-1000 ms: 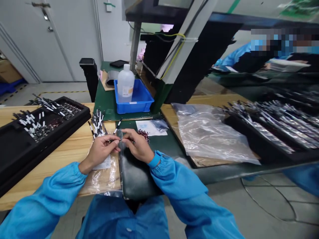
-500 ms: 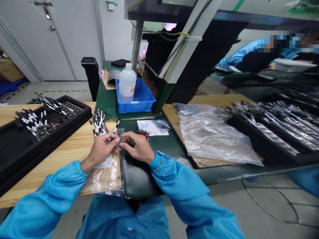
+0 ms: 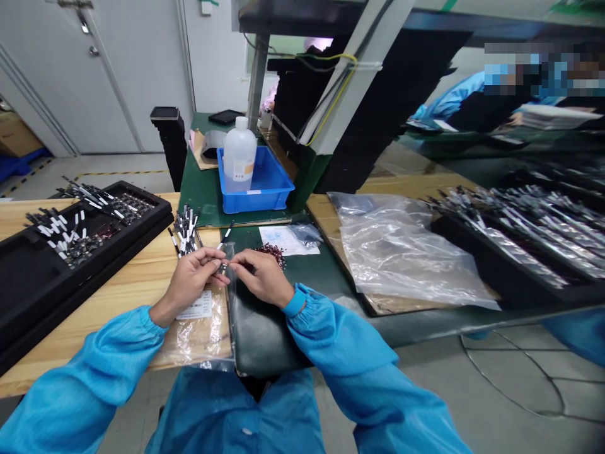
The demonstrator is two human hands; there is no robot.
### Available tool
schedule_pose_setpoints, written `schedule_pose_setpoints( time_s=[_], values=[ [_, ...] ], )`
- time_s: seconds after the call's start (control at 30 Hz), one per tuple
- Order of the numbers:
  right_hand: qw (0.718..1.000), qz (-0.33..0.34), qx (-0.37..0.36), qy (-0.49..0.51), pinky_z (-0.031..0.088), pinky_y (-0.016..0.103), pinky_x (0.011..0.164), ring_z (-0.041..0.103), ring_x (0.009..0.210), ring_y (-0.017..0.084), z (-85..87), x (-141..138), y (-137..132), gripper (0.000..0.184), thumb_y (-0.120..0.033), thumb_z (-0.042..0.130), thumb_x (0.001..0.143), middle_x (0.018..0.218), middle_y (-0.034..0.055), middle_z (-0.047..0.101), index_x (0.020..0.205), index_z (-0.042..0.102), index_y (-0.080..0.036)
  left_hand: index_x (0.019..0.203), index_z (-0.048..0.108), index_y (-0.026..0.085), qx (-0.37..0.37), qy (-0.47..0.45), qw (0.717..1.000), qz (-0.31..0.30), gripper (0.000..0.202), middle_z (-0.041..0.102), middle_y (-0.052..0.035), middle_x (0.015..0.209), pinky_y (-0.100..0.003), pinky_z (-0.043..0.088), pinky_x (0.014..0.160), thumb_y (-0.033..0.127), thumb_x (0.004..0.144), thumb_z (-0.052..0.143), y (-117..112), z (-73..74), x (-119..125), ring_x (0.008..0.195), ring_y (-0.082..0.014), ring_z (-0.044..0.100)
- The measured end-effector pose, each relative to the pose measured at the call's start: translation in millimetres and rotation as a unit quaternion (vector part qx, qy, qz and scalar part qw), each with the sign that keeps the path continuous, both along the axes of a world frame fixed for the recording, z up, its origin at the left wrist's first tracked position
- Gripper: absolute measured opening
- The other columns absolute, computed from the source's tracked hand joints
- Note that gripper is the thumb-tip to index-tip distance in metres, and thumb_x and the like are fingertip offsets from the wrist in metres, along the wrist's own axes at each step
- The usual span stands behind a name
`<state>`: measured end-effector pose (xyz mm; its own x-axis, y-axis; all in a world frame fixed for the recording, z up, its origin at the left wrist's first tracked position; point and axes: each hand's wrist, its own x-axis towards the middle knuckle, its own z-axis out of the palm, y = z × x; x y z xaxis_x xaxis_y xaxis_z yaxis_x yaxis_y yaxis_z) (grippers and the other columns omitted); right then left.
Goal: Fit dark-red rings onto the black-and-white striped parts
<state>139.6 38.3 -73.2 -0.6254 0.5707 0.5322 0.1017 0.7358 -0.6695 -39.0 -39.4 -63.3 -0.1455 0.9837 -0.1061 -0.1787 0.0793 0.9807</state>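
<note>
My left hand (image 3: 193, 277) is closed, pinching a small electronic part (image 3: 224, 267) that is mostly hidden by the fingers. A thin black strip with a white patch (image 3: 227, 232) sticks up just beyond the fingertips and seems to belong to that part. Thumb and forefinger of my right hand (image 3: 262, 276) are pressed together at the same spot, on something too small to make out. Behind the left hand lies a bunch of black-and-white strips (image 3: 188, 228). Small dark-red pieces (image 3: 271, 253) are heaped beyond the right hand. Under both wrists a clear plastic bag (image 3: 208, 337) with a label covers the table edge.
Black foam trays (image 3: 161, 217) with boards and strips stand at left. A blue bin (image 3: 255, 203) holding a white bottle (image 3: 239, 157) is behind. At right lie a plastic sheet (image 3: 401, 252) and more filled trays (image 3: 472, 265). A co-worker's blue sleeve (image 3: 454, 98) shows beyond.
The fingers have shifted slightly at the small part, and my right thumb and forefinger now pinch more tightly together. The strip above them leans a little further right. The view has shifted slightly.
</note>
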Motion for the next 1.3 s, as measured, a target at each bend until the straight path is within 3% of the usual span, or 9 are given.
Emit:
schedule_pose_setpoints(
  time_s=[0.17,0.47,1.3],
  values=[
    [1.0,-0.006,-0.016,-0.006,0.044,0.024,0.066,0.057,0.066,0.012,0.8,0.5,0.8,0.012,-0.022,0.059,0.094,0.077,0.0021,0.067,0.086,0.067,-0.017,0.114,0.058,0.015,0.015,-0.008,1.0,0.008,0.05,0.075,-0.0093,0.102,-0.023,0.061,0.058,0.037,0.075,0.081,0.7,3.3,0.3,0.065,-0.0164,0.075],
    [0.999,-0.019,-0.05,0.0,0.042,0.021,0.06,0.051,0.058,0.009,-2.4,0.4,1.1,0.008,-0.019,0.062,0.087,0.068,-0.0018,0.061,0.08,0.066,-0.017,0.119,0.054,0.015,0.018,0.002,1.0,-0.003,0.052,0.075,-0.0095,0.104,-0.023,0.062,0.064,0.036,0.078,0.079,1.1,2.7,-0.9,0.07,-0.0162,0.076],
    [0.999,-0.028,-0.028,0.005,0.041,0.02,0.06,0.05,0.058,0.008,-0.1,0.0,-0.9,0.008,-0.017,0.063,0.084,0.067,-0.0016,0.062,0.077,0.066,-0.016,0.12,0.053,0.016,-0.008,-0.012,1.0,0.005,0.058,0.076,-0.0114,0.106,-0.027,0.064,0.067,0.035,0.073,0.083,-1.7,9.7,3.4,0.072,-0.0191,0.077]
  ],
)
